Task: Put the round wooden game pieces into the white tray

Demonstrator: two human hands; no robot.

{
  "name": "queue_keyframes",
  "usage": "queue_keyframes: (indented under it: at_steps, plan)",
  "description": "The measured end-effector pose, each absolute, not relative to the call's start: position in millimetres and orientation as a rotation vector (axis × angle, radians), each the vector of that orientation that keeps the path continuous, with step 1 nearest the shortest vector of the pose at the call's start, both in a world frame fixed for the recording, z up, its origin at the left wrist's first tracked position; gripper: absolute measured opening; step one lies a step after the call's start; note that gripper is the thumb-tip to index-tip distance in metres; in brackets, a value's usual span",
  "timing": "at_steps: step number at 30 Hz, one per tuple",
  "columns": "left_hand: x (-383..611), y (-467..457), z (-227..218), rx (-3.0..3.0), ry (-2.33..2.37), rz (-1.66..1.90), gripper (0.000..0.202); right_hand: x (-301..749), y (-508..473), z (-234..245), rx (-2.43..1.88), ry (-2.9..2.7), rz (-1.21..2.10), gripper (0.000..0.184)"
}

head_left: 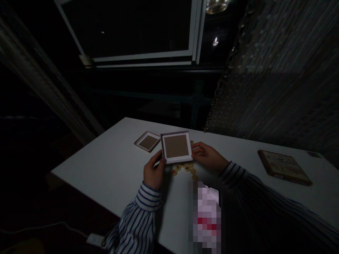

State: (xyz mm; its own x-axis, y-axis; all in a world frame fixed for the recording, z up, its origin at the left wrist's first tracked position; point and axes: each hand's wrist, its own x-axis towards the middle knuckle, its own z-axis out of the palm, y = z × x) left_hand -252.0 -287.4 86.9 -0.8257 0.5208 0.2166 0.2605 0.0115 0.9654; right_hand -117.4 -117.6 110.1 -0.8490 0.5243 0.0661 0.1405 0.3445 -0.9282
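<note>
Between my two hands is a shallow square box half, raised off the table and tilted so its white-edged, brown inside faces me. My left hand grips its lower left corner, with fingers closed. At its right edge, the fingers of my right hand pinch the side. Beneath and just in front of the box lie several round xiangqi pieces, some showing red or dark characters; others are partly hidden behind it. A second shallow box half rests open side up on the table, to the left.
A flat box with a printed lid lies at the right of the white table. A lit phone, mostly blurred out, is near the front edge. A power strip sits below left. A beaded curtain hangs behind on the right.
</note>
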Motion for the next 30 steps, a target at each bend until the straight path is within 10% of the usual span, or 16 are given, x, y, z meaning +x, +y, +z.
queue_keyframes:
  at_steps: [30]
  plan:
    - [-224,-259,91,0.949,2.030,1.806,0.034,-72,-105,108,-0.726,-2.127,1.566,0.035]
